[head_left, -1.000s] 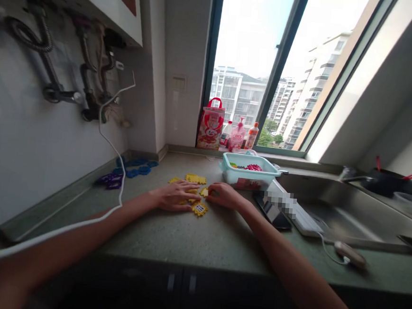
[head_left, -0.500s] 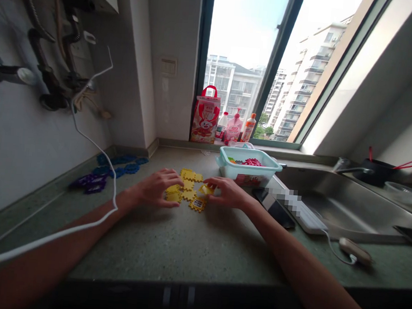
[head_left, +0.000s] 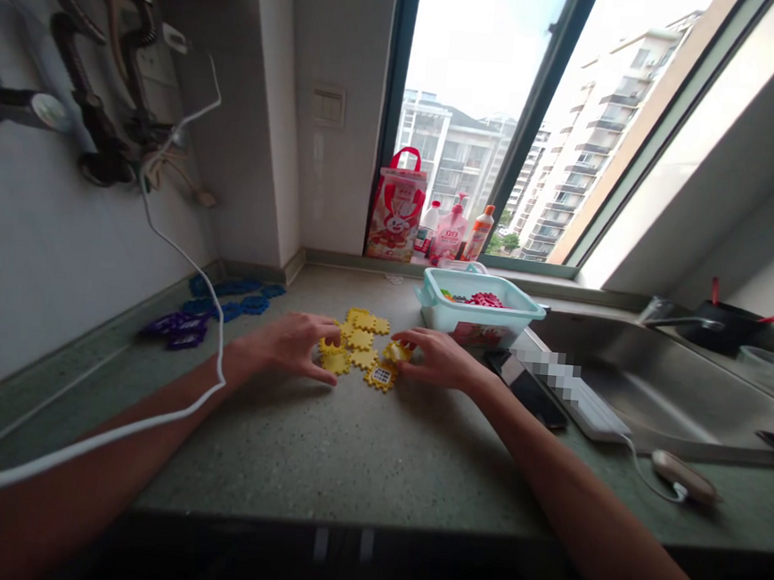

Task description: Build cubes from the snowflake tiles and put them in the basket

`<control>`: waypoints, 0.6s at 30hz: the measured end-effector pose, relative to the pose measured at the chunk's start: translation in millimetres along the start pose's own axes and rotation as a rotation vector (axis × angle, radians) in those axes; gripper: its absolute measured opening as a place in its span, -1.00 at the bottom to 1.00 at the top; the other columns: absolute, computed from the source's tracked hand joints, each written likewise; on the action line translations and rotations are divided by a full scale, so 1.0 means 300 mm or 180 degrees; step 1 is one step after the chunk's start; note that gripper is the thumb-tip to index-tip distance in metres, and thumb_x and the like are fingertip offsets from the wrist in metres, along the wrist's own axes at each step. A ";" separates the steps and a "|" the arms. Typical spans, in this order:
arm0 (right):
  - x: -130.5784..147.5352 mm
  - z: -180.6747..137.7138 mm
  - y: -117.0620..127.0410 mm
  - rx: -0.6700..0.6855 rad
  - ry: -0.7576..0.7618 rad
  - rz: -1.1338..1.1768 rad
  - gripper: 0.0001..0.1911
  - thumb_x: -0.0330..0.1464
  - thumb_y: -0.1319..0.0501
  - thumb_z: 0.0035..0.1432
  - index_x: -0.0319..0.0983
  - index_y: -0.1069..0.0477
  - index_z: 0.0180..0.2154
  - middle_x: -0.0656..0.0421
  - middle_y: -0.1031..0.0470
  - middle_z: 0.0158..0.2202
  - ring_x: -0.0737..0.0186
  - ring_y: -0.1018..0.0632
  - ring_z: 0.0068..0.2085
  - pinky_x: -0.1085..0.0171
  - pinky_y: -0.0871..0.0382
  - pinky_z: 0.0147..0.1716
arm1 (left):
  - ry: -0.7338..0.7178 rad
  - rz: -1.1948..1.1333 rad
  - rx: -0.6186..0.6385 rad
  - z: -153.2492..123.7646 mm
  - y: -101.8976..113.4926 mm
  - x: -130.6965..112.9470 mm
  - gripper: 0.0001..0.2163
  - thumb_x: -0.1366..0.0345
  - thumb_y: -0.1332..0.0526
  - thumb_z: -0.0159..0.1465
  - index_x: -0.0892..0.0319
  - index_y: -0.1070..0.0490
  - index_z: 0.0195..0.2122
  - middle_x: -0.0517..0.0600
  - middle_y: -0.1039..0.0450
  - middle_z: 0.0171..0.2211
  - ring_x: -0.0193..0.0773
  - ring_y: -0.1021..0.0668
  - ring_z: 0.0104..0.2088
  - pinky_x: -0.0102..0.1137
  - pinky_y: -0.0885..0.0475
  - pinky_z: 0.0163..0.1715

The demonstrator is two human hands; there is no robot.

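Several flat yellow toothed building pieces (head_left: 360, 339) lie bunched on the counter between my hands. My left hand (head_left: 294, 345) rests at their left side, thumb and fingers wide apart; its curled fingertips touch or nearly touch the left pieces. On the other side, my right hand (head_left: 440, 360) has its thumb and fingers around the edges of a yellow toothed piece (head_left: 396, 351). Just below that piece lies a yellow toothed piece with a white grid (head_left: 381, 376). Part of the right-hand piece is hidden by the fingers.
Blue toothed pieces (head_left: 246, 306) and purple pieces (head_left: 183, 329) lie to the left. A light-blue tub (head_left: 448, 314) of coloured pieces stands at the back right. Beside it are a black phone (head_left: 532, 391), a white power strip (head_left: 596, 409) and the sink (head_left: 661, 383). A white cable (head_left: 221, 348) hangs across my left forearm.
The whole view has shifted slightly, moving the scene right and up. My left thumb and fingers are spread a little wider. My right hand stays at the same yellow piece, which looks flatter.
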State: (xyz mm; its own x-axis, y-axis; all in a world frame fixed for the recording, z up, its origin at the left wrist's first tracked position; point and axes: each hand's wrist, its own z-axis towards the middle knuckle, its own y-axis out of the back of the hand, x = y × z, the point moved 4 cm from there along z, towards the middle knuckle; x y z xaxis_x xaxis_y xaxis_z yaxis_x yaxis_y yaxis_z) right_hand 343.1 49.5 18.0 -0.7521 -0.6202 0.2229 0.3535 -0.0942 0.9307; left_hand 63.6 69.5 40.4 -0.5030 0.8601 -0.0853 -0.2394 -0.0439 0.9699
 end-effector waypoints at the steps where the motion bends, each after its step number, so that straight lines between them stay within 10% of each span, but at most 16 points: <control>1: -0.001 0.000 -0.001 -0.0018 -0.0042 -0.0065 -0.52 -0.19 -0.31 0.26 -0.18 -0.49 0.17 0.01 -0.64 -0.07 0.05 -0.65 -0.11 0.19 -0.47 -0.08 | 0.0036 -0.0026 0.0030 0.000 -0.003 0.001 -0.55 -0.16 -0.43 0.11 0.10 -0.50 -0.22 -0.02 -0.56 -0.22 -0.18 -0.57 -0.26 -0.35 -0.35 -0.25; 11: -0.062 0.019 -0.031 -0.0415 -0.0554 0.0302 -0.54 -0.45 -0.12 0.26 -0.24 -0.50 0.16 0.17 -0.59 -0.41 0.27 -0.52 -0.46 0.33 -0.34 -0.36 | 0.0020 -0.0061 0.0103 -0.001 -0.031 0.023 -0.85 0.13 -0.29 0.27 0.07 -0.57 -0.28 -0.02 -0.59 -0.28 -0.23 -0.55 -0.34 -0.37 -0.35 -0.27; 18: -0.099 0.017 -0.065 -0.0160 -0.0617 0.0265 -0.62 -0.37 -0.16 0.32 -0.25 -0.56 0.11 -0.02 -0.62 -0.06 0.16 -0.61 -0.21 0.27 -0.44 -0.15 | 0.0196 -0.0749 -0.0240 0.011 -0.038 0.037 -0.82 0.30 -0.18 0.27 0.15 -0.60 -0.25 -0.05 -0.53 -0.44 -0.32 -0.49 -0.45 -0.42 -0.34 -0.35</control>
State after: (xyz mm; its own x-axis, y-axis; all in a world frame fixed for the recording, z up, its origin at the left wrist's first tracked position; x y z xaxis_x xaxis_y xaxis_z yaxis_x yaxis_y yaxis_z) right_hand 355.5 73.8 -5.2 -0.8104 -0.4666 0.3544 0.4424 -0.0907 0.8922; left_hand 63.4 81.2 29.0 -0.4751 0.8187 -0.3226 -0.4160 0.1141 0.9022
